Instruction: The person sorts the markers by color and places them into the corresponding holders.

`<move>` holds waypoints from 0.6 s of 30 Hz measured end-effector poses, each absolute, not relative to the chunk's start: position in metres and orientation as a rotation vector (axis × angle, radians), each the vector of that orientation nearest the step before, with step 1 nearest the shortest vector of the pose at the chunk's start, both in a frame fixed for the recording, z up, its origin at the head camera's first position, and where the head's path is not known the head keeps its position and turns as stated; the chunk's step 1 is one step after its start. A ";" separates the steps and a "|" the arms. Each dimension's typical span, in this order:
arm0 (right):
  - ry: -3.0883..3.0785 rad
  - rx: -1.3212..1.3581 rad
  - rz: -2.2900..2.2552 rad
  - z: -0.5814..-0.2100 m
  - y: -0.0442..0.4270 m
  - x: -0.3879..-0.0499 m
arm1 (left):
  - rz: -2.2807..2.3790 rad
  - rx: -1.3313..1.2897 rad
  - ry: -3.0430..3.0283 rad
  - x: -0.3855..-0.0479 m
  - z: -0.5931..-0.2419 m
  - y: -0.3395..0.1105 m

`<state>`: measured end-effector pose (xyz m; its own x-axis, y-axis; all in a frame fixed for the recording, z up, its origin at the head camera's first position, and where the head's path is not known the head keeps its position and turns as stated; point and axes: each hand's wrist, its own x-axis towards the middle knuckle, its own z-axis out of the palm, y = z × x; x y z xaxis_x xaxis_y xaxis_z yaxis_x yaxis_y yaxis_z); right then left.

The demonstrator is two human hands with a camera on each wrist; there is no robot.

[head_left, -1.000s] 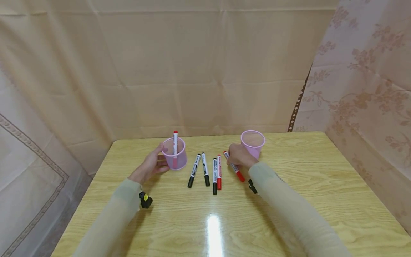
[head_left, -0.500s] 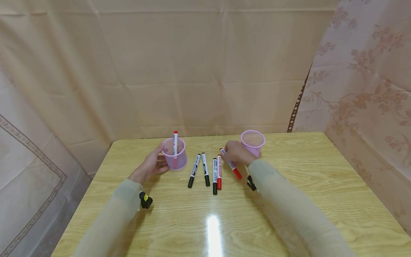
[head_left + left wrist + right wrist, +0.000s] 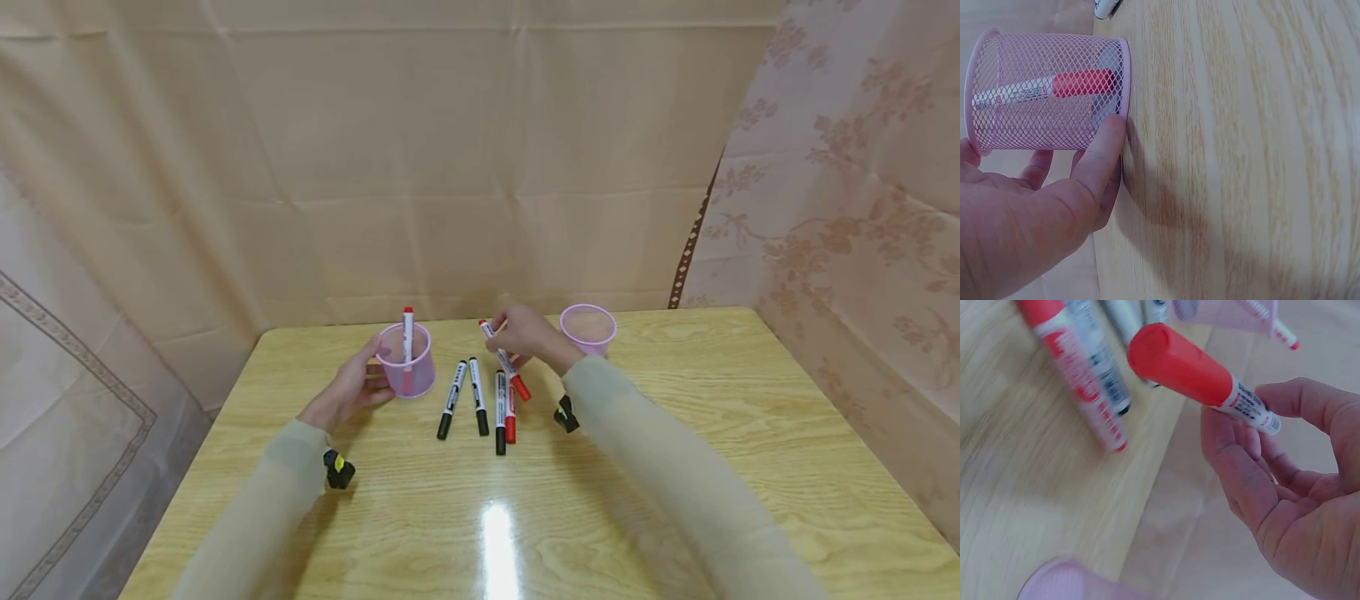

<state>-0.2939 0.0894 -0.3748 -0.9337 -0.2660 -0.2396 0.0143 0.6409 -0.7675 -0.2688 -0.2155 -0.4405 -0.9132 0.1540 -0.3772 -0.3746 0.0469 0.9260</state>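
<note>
My right hand [image 3: 527,333] pinches a red-capped marker [image 3: 504,358] between thumb and fingers, tilted above the table, its large red cap [image 3: 1179,362] pointing down. Below lie a second red marker [image 3: 511,421] and a black marker [image 3: 500,417] side by side. My left hand [image 3: 350,387] holds the left side of a pink mesh pen cup [image 3: 420,379]; the thumb [image 3: 1102,150] lies near its base. Inside that cup stands another red marker [image 3: 408,333], cap down, its red end above the rim. Two more black markers [image 3: 452,400] [image 3: 478,396] lie between the cup and my right hand.
A second pink mesh cup [image 3: 588,337] stands behind my right forearm near the table's back edge. The wooden table [image 3: 420,517] reaches forward to a hanging beige cloth [image 3: 375,167]. Small black devices sit at both wrists.
My right hand has lifted the red-capped marker from the table beside the right cup and carried it left, over the lying markers. My left hand stays at its cup.
</note>
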 end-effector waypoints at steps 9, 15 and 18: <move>2.548 -0.298 -1.259 -0.359 0.064 -0.292 | 1.930 -0.206 1.963 -0.268 -0.440 -0.215; 2.511 -0.359 -1.333 -0.350 0.052 -0.287 | 1.937 -0.204 1.961 -0.268 -0.441 -0.216; 2.487 -0.400 -1.374 -0.345 0.045 -0.286 | 1.948 -0.209 1.950 -0.275 -0.449 -0.221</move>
